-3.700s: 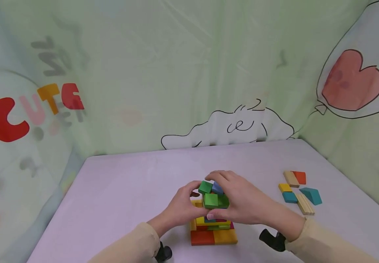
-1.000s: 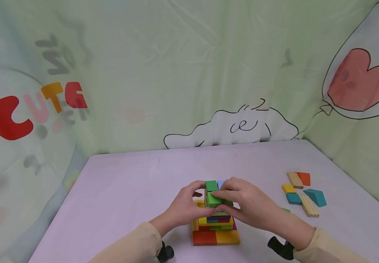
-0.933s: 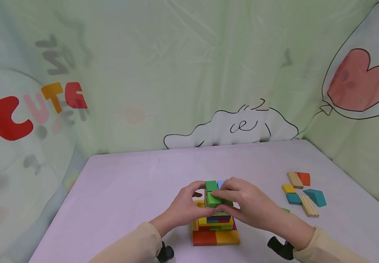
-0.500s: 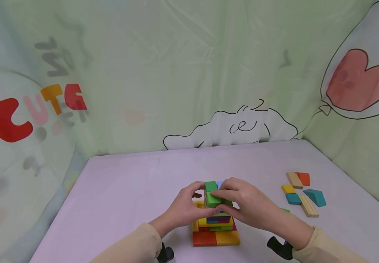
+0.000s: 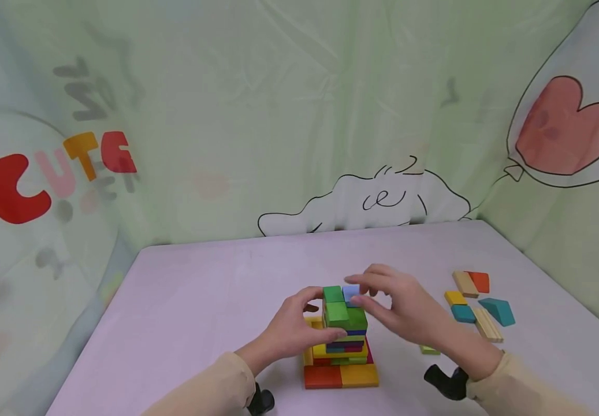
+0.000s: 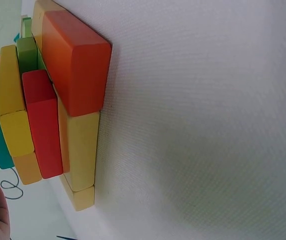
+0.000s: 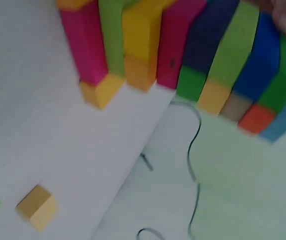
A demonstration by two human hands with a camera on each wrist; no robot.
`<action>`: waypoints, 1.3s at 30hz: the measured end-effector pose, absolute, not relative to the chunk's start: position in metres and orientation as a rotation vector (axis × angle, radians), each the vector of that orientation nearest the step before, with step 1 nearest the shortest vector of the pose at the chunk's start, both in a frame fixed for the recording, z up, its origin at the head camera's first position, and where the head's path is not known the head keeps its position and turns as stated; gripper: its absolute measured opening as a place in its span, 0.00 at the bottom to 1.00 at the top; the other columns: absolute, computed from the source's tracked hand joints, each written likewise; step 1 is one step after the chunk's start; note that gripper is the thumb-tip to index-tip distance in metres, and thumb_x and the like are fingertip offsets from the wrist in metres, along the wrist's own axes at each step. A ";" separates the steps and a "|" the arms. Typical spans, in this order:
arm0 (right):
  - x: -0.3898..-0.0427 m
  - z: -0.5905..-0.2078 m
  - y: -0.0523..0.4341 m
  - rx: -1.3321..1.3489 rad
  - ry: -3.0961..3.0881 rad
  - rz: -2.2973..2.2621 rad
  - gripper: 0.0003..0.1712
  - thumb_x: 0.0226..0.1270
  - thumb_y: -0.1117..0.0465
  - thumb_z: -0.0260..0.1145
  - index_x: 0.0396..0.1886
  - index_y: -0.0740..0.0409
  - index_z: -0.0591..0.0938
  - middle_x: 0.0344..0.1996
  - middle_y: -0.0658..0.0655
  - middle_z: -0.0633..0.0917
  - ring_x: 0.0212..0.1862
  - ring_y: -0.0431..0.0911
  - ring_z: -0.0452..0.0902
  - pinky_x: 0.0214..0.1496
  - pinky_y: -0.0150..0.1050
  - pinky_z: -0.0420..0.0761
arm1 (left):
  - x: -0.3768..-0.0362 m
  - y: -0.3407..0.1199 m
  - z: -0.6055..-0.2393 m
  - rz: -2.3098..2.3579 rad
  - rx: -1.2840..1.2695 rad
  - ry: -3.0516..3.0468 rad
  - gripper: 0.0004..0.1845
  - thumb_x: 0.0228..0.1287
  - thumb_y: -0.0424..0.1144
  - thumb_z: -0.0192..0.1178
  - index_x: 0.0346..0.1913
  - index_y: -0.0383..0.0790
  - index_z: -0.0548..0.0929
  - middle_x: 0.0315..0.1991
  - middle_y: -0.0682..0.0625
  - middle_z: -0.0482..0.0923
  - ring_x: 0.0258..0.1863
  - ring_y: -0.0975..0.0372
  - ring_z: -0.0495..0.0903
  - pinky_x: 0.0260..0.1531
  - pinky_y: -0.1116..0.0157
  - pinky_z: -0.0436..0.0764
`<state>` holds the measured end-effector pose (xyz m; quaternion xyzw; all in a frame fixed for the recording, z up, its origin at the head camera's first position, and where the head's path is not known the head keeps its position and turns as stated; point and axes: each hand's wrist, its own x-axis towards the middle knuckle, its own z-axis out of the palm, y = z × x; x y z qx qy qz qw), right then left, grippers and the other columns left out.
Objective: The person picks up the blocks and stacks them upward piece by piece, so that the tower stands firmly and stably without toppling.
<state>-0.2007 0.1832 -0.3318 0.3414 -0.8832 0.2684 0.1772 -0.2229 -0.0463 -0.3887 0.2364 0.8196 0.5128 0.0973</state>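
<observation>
A stepped tower of coloured wooden blocks [image 5: 348, 352] stands on the table, with an orange and red bottom layer. My left hand [image 5: 291, 326] grips its upper part from the left, thumb across the front and a finger by the rear green block [image 5: 333, 294]. My right hand [image 5: 408, 303] is at the top right, thumb and fingertip either side of a light blue block [image 5: 350, 293], pinching it. Beside that block lies a lighter green block [image 5: 337, 312] at the front. The left wrist view shows a red block [image 6: 43, 120] in the lower layers; the right wrist view shows a dark blue block [image 7: 208, 42].
Loose blocks lie at the right: a teal wedge [image 5: 498, 312], a ridged natural block [image 5: 488, 325], a yellow block [image 5: 455, 298], a blue block [image 5: 462, 314] and a red-orange one [image 5: 478, 282]. A light green block [image 5: 429, 349] sits by the right forearm. Patterned cloth [image 5: 200, 144] hangs behind the table.
My right hand has lifted off the front green blocks and moved back and up to the light blue block. The left hand keeps its place. The light green block by the forearm shows more.
</observation>
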 end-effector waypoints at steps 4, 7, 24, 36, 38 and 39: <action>-0.212 -0.331 0.196 0.865 -2.676 0.849 0.22 0.68 0.56 0.72 0.59 0.54 0.84 0.38 0.43 0.82 0.41 0.36 0.73 0.39 0.29 0.77 | -0.222 -0.046 -0.388 1.507 0.655 2.430 0.33 0.59 0.47 0.75 0.66 0.47 0.76 0.63 0.50 0.78 0.64 0.55 0.75 0.65 0.50 0.79; -0.216 -0.332 0.200 0.868 -2.818 0.898 0.26 0.68 0.49 0.72 0.61 0.54 0.83 0.43 0.45 0.82 0.45 0.39 0.73 0.42 0.30 0.77 | -0.222 -0.046 -0.388 1.501 0.641 2.431 0.33 0.59 0.48 0.75 0.66 0.48 0.76 0.64 0.50 0.77 0.64 0.54 0.75 0.65 0.50 0.79; -0.218 -0.329 0.197 0.866 -2.892 0.934 0.22 0.70 0.49 0.70 0.58 0.54 0.84 0.43 0.45 0.82 0.45 0.41 0.74 0.40 0.32 0.80 | -0.223 -0.044 -0.388 1.504 0.654 2.433 0.33 0.60 0.49 0.75 0.67 0.48 0.76 0.63 0.52 0.78 0.64 0.56 0.75 0.65 0.51 0.80; -0.218 -0.329 0.196 0.850 -2.911 0.910 0.24 0.70 0.49 0.70 0.60 0.54 0.82 0.44 0.47 0.83 0.45 0.41 0.74 0.41 0.30 0.80 | -0.222 -0.045 -0.388 1.509 0.640 2.426 0.32 0.59 0.47 0.75 0.66 0.48 0.76 0.64 0.51 0.77 0.64 0.54 0.75 0.65 0.49 0.79; -0.217 -0.328 0.197 0.846 -2.904 0.890 0.25 0.70 0.49 0.70 0.62 0.54 0.82 0.45 0.47 0.83 0.46 0.40 0.74 0.41 0.30 0.79 | -0.222 -0.045 -0.388 1.507 0.642 2.428 0.32 0.59 0.47 0.75 0.66 0.48 0.76 0.64 0.51 0.77 0.64 0.54 0.75 0.65 0.49 0.79; -0.216 -0.328 0.198 0.843 -2.892 0.875 0.25 0.70 0.48 0.70 0.62 0.53 0.81 0.46 0.47 0.83 0.46 0.40 0.75 0.42 0.30 0.79 | -0.222 -0.045 -0.388 1.507 0.645 2.429 0.32 0.59 0.47 0.75 0.66 0.48 0.76 0.64 0.51 0.78 0.64 0.54 0.75 0.65 0.49 0.79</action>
